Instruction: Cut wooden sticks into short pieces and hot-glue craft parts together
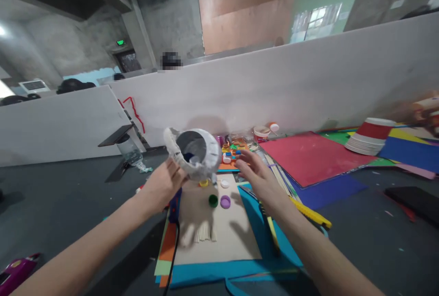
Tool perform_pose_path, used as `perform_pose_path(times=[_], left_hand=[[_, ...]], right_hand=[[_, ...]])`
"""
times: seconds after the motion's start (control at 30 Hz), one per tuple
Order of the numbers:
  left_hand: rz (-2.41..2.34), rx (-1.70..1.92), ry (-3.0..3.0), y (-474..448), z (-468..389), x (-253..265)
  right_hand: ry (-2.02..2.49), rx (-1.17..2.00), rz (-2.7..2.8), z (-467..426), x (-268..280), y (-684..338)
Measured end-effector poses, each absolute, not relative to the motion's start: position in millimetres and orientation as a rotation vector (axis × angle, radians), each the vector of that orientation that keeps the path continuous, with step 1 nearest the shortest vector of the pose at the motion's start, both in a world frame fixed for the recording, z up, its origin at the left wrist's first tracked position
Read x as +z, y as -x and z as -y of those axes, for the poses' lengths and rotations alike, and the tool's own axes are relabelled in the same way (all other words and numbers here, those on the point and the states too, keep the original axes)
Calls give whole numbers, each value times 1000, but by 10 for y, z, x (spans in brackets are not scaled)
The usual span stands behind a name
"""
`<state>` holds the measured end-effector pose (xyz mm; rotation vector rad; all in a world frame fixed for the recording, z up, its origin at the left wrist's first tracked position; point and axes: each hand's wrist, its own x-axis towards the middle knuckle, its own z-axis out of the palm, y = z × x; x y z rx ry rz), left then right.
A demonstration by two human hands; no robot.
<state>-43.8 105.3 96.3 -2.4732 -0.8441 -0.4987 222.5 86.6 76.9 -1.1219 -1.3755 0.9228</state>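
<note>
My left hand [163,187] grips a grey-white hollow container [209,156] by its thick, rough white rim. The container is tilted, its round opening facing up and toward me, above the stacked coloured sheets. My right hand [260,178] hovers to its right with the fingers spread and nothing in them. Below, on a beige sheet [236,241], lie a green cap [213,201], a purple cap [225,201], a white cap [224,184] and a bundle of short pale sticks [206,233]. A blue tool with a black cord [174,209] rests beside my left wrist.
Scissors [270,227] and a yellow cutter [312,213] lie by my right forearm. To the right are a red sheet [315,154] and stacked paper cups [370,137]. A clear bottle [129,149] stands left; a purple tool [17,275] lies front left. A white partition [274,90] closes the back.
</note>
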Motion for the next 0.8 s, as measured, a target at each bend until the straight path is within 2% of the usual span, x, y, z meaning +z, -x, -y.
perform_pose_path(times=[0.13, 0.23, 0.33, 0.57, 0.7, 0.8], left_hand=[[588, -487, 2583, 166, -669, 1005], [557, -501, 2483, 73, -543, 1053], [568, -462, 2413, 76, -528, 1053], [540, -386, 2390, 151, -575, 961], [526, -410, 2367, 122, -555, 981], [507, -425, 2345, 92, -539, 1012]], right_hand=[[858, 1526, 1332, -991, 566, -2330], [739, 1665, 1388, -956, 524, -2384], [735, 1627, 1419, -911, 639, -2445], [1100, 1239, 1491, -668, 1109, -2408], [1116, 1201, 1522, -630, 1096, -2366], [1172, 1045, 1609, -640, 1002, -2341]])
